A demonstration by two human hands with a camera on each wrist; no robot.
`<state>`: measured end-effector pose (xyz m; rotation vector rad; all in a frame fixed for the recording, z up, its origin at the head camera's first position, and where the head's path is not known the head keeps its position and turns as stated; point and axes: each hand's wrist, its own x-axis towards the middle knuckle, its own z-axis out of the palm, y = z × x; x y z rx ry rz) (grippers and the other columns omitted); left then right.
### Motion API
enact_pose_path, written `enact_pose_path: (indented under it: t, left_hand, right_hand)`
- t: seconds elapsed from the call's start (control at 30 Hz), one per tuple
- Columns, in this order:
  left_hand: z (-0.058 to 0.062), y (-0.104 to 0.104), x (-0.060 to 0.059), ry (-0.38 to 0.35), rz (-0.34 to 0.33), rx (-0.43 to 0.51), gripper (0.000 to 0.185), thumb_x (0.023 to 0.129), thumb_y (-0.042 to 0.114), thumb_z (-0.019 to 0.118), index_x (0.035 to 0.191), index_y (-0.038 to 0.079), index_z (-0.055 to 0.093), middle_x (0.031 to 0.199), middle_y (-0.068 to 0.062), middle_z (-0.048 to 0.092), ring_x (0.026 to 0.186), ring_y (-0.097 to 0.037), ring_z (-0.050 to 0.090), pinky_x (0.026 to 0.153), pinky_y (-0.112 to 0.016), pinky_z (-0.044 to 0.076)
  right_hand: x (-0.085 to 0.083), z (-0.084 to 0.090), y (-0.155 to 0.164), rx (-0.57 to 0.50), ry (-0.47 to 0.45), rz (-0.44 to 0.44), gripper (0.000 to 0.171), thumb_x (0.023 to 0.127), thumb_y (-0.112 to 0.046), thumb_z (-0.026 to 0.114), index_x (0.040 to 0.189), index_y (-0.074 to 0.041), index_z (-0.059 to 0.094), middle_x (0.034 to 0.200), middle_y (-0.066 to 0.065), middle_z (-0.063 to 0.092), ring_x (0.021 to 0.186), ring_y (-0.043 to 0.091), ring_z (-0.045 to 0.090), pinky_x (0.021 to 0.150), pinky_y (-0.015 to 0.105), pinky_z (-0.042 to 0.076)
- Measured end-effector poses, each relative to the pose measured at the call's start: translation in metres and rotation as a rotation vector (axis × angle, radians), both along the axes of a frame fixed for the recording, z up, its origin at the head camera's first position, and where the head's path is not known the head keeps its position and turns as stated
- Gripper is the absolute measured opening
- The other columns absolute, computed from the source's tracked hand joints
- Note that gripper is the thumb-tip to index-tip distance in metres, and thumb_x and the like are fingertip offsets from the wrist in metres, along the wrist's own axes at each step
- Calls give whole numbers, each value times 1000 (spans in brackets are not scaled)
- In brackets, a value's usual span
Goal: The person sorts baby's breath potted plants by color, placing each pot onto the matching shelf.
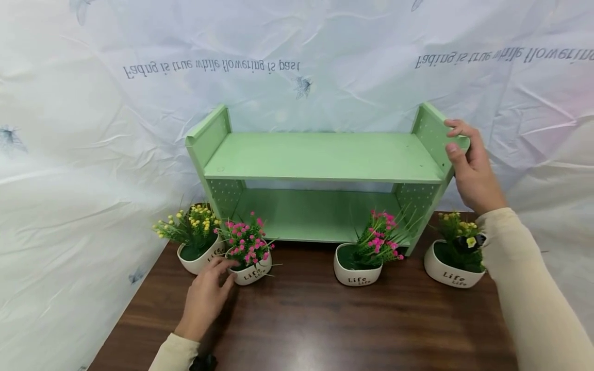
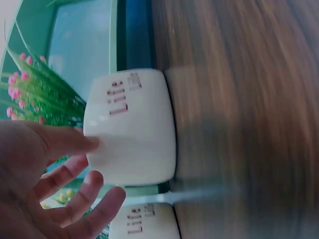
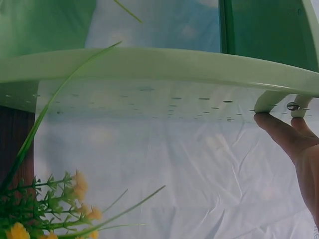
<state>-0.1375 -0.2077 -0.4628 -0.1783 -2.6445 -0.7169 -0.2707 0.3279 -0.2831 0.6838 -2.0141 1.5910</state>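
Bright light glares off the dark-brown wood-grain tabletop [image 1: 303, 322], blurred in the left-wrist view; the right-wrist view bows the pale-green two-tier shelf [image 3: 149, 62].

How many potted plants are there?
4: yellow-flowered plant far left, pink-flowered plant by the left hand, second pink plant right of centre, second yellow plant by the right sleeve.

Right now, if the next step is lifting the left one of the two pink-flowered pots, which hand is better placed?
The left hand, I judge: its thumb is at the rim of the left pink-flowered pot. The right hand grips the right side of the green shelf, well away from that pot.
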Motion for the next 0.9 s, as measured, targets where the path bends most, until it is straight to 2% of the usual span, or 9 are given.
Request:
enact_pose_path:
  t: [0.13,0.27,0.53,0.73,0.9]
  left_hand:
    - [-1,7,0,3,11,-41,17,90,9,83,105,19,80,107,2,70,92,-21,67,63,-43,56]
    - [-4,11,0,0,47,-31,13,89,18,88,99,21,80,103,3,70,91,-21,67,59,-44,55]
    - [-7,21,5,37,137,-32,11,90,17,87,99,16,80,104,-3,71,85,-34,67,65,-55,55]
    - [-10,23,3,87,106,12,11,89,8,85,97,11,79,102,-7,71,86,-37,66,72,-57,55]
    - [-12,24,2,72,83,39,11,89,4,85,95,10,77,99,-7,70,85,-36,63,72,-55,53]
  right_hand:
    - [0,-1,-1,-47,5,28,28,113,-12,45,139,-3,49,166,4,34,158,19,16,120,35,16]
    - [-1,-3,-2,-74,14,58,26,112,-11,45,137,-2,48,165,4,34,158,20,15,119,35,15]
    - [-4,-4,-8,-127,45,105,25,112,-11,46,135,0,49,164,9,34,157,24,17,122,33,15]
    - [-5,-6,-9,-187,64,133,23,112,-10,45,133,-1,50,163,10,34,156,26,17,119,30,17]
    - [-7,-6,-8,-199,67,146,22,112,-11,46,132,-2,50,162,10,34,156,27,16,120,31,15]
